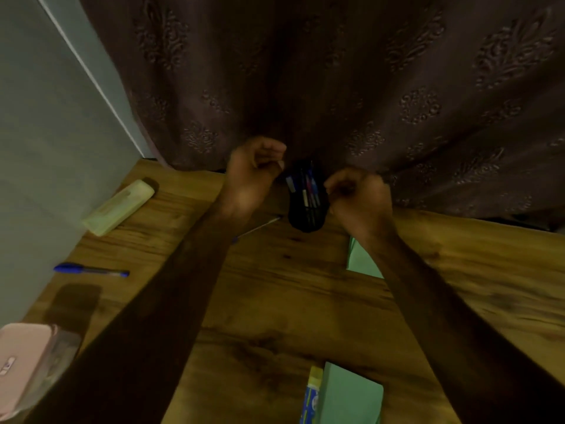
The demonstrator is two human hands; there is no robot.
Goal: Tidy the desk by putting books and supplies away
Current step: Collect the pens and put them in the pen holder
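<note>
At frame centre, your left hand [253, 175] and right hand [359, 200] curl on either side of the black pouch [307, 209] of pens. Blur hides whether either pinches it. You're likely stowing pens, and next calls for reaching the blue pen [91, 269] at left.

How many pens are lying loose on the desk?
2: a blue pen near the desk's left edge, and a second pen poking from under the left forearm beside the black pen holder. Arms may hide more.

2 bare arms reach forward, left grip [253, 175] and right grip [360, 200] near each other, fingers curled.
</note>
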